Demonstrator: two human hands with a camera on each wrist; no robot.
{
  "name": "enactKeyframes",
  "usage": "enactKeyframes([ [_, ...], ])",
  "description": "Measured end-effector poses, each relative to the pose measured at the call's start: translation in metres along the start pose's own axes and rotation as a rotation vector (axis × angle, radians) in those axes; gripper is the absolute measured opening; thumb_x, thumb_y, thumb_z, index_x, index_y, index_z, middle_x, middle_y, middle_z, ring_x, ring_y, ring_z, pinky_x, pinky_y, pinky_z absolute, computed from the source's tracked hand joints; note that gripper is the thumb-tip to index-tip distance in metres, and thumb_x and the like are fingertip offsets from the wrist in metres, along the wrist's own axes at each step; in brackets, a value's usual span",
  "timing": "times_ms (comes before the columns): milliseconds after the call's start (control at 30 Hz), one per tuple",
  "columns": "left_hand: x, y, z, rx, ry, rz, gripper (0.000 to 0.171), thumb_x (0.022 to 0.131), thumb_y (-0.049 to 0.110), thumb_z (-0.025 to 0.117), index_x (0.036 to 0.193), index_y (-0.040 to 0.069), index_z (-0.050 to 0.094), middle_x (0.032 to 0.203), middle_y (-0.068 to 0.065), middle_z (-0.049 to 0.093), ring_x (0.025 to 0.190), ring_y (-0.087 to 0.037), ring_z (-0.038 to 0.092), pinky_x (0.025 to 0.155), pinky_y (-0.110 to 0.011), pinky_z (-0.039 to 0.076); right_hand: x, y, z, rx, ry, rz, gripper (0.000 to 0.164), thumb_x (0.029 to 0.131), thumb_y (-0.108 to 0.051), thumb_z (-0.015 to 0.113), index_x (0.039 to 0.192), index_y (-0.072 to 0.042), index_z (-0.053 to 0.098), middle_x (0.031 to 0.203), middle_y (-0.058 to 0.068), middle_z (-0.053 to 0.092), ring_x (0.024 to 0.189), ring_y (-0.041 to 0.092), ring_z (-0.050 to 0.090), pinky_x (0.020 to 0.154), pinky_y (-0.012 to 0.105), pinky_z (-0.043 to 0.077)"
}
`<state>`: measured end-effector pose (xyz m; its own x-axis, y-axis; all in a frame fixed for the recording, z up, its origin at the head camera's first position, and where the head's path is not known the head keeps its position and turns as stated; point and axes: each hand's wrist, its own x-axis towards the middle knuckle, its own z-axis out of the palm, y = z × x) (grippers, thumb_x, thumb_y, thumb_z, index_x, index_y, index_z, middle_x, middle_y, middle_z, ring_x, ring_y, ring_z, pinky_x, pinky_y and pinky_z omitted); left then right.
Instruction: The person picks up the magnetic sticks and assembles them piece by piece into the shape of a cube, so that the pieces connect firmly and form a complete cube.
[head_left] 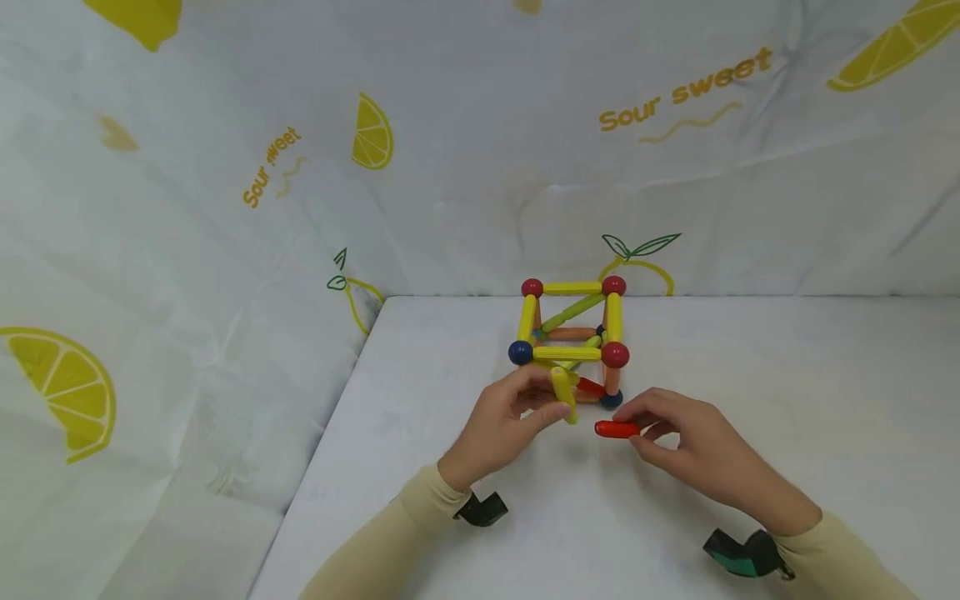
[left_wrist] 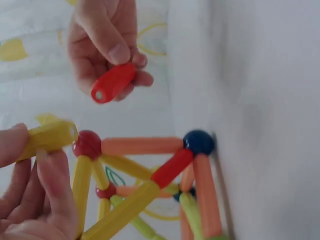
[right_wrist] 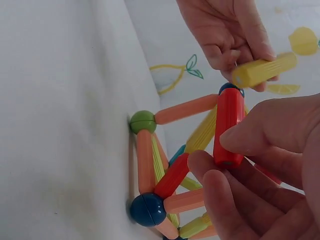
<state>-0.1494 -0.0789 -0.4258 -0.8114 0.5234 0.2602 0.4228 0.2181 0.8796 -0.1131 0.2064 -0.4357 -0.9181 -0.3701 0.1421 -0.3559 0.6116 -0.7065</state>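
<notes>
fingers (head_left: 551, 410) of the left hand (head_left: 498, 433) pinch a yellow rod (head_left: 564, 394), its long axis running roughly 11 to 5 o'clock in the head view, upper end just in front of the cube frame (head_left: 572, 342). fingers (head_left: 637, 414) of the right hand (head_left: 693, 450) pinch a red rod (head_left: 617, 429) by one end, long axis lying 9 to 3 o'clock, free end pointing toward the left hand. the two rods sit near each other but apart, the red one at about 4 o'clock from the yellow. the frame stands on the white worktop (head_left: 787, 400) at 12 o'clock from both hands, just beyond the fingers; the left hand is the nearer, its rod almost touching the front lower edge. the frame is built of yellow and orange rods joined by red and blue balls, with a red diagonal rod (head_left: 590, 387) low at the front near a blue ball (head_left: 611, 399). the right wrist view shows a green ball (right_wrist: 143, 121) at another bottom corner. a lemon-print cloth (head_left: 225, 208) backs the worktop.
</notes>
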Motion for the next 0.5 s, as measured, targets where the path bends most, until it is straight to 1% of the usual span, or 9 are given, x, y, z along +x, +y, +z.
enactKeyframes([
  [33, -0.0002, 0.0005, 0.0004, -0.081, -0.005, -0.016, 0.032, 0.104, 0.021, 0.076, 0.133, 0.014, 0.065, 0.125, -0.002, 0.072, 0.110, -0.013, 0.072, 0.097, -0.030, 0.063, -0.0001, -0.0006, -0.0002, 0.006, 0.006, -0.008, 0.036, 0.091, -0.005, 0.084, 0.120, -0.025, 0.075, 0.115, -0.009, 0.075, 0.099, 0.006, 0.070, 0.082, 0.024, 0.064],
  [100, -0.0008, 0.0012, 0.0013, -0.198, -0.020, -0.033, 0.033, 0.103, 0.014, 0.075, 0.132, 0.009, 0.061, 0.129, -0.008, 0.072, 0.114, -0.019, 0.075, 0.099, -0.033, 0.063, -0.0002, -0.0014, -0.0010, 0.016, 0.018, -0.023, 0.036, 0.091, -0.004, 0.084, 0.119, -0.025, 0.074, 0.115, -0.009, 0.075, 0.098, 0.004, 0.070, 0.082, 0.022, 0.063],
  [133, -0.0010, 0.0015, 0.0017, -0.230, -0.026, -0.036, 0.033, 0.102, 0.012, 0.076, 0.131, 0.008, 0.061, 0.131, -0.010, 0.072, 0.115, -0.020, 0.075, 0.099, -0.033, 0.063, -0.0003, -0.0017, -0.0015, 0.019, 0.026, -0.029, 0.036, 0.091, -0.003, 0.084, 0.119, -0.025, 0.074, 0.115, -0.009, 0.075, 0.098, 0.004, 0.070, 0.082, 0.021, 0.063],
  [200, -0.0014, 0.0009, 0.0029, -0.247, -0.034, -0.033, 0.032, 0.101, 0.009, 0.076, 0.129, 0.007, 0.060, 0.132, -0.011, 0.073, 0.115, -0.020, 0.076, 0.098, -0.032, 0.063, -0.0005, -0.0021, -0.0029, 0.019, 0.041, -0.034, 0.036, 0.092, -0.003, 0.083, 0.119, -0.024, 0.074, 0.115, -0.007, 0.075, 0.097, 0.004, 0.070, 0.082, 0.021, 0.062],
  [333, -0.0021, -0.0015, 0.0052, -0.227, -0.035, -0.042, 0.029, 0.100, 0.011, 0.078, 0.124, 0.011, 0.061, 0.133, -0.009, 0.074, 0.114, -0.015, 0.075, 0.095, -0.032, 0.064, -0.0009, -0.0030, -0.0062, 0.025, 0.051, -0.014, 0.034, 0.092, -0.004, 0.083, 0.120, -0.023, 0.074, 0.116, -0.005, 0.076, 0.096, 0.006, 0.072, 0.082, 0.018, 0.061],
  [400, -0.0023, -0.0014, 0.0058, -0.181, -0.032, -0.046, 0.028, 0.101, 0.013, 0.078, 0.123, 0.012, 0.062, 0.131, -0.006, 0.074, 0.112, -0.013, 0.074, 0.095, -0.034, 0.065, -0.0012, -0.0032, -0.0072, 0.027, 0.051, -0.004, 0.034, 0.092, -0.004, 0.083, 0.120, -0.022, 0.074, 0.117, -0.004, 0.076, 0.096, 0.007, 0.073, 0.082, 0.017, 0.060],
  [433, -0.0026, -0.0012, 0.0058, -0.130, -0.031, -0.043, 0.027, 0.100, 0.015, 0.079, 0.123, 0.014, 0.064, 0.129, -0.003, 0.075, 0.111, -0.011, 0.073, 0.094, -0.034, 0.065, -0.0011, -0.0029, -0.0072, 0.026, 0.051, -0.004, 0.034, 0.093, -0.004, 0.083, 0.120, -0.022, 0.074, 0.117, -0.004, 0.076, 0.096, 0.007, 0.072, 0.082, 0.017, 0.060],
  [467, -0.0030, 0.0000, 0.0053, -0.057, -0.036, -0.032, 0.026, 0.100, 0.017, 0.079, 0.123, 0.015, 0.066, 0.128, 0.000, 0.076, 0.110, -0.010, 0.072, 0.094, -0.033, 0.065, -0.0013, -0.0027, -0.0074, 0.022, 0.054, -0.005, 0.034, 0.093, -0.005, 0.083, 0.120, -0.023, 0.074, 0.117, -0.005, 0.076, 0.096, 0.007, 0.072, 0.082, 0.017, 0.060],
  [500, -0.0037, 0.0023, 0.0043, 0.040, -0.045, -0.018, 0.026, 0.100, 0.019, 0.080, 0.124, 0.017, 0.068, 0.126, 0.003, 0.076, 0.110, -0.008, 0.071, 0.095, -0.033, 0.064, -0.0016, -0.0025, -0.0075, 0.019, 0.058, -0.011, 0.034, 0.093, -0.005, 0.083, 0.120, -0.022, 0.074, 0.117, -0.005, 0.076, 0.097, 0.007, 0.072, 0.082, 0.017, 0.060],
])
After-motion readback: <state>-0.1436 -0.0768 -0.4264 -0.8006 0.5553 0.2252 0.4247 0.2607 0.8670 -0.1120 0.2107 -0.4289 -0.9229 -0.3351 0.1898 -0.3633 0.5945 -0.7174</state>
